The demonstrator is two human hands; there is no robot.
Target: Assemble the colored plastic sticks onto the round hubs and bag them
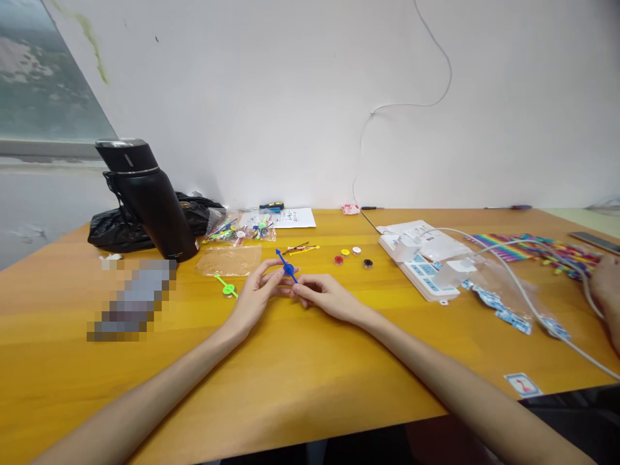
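Between both hands, above the middle of the table (271, 368), is a blue arrow spinner (289, 269) with a round hub, its tip pointing up and left. My left hand (259, 290) is closed with thumb and fingers at the hub. My right hand (327, 297) pinches the lower tail end. A green arrow spinner (228, 289) lies on the table to the left of my left hand. Beyond my hands lie several small round discs, among them a red disc (338, 260), a yellow disc (345, 252) and a black disc (368, 263), and loose thin arrow pieces (303, 248).
A black bottle (150, 200) stands at left before a black bag (111, 229), near clear bags of coloured parts (242, 227). A power strip (421, 274) with white cables lies right of centre. Another person's hand (608, 290) is at far right by colourful pieces (513, 248).
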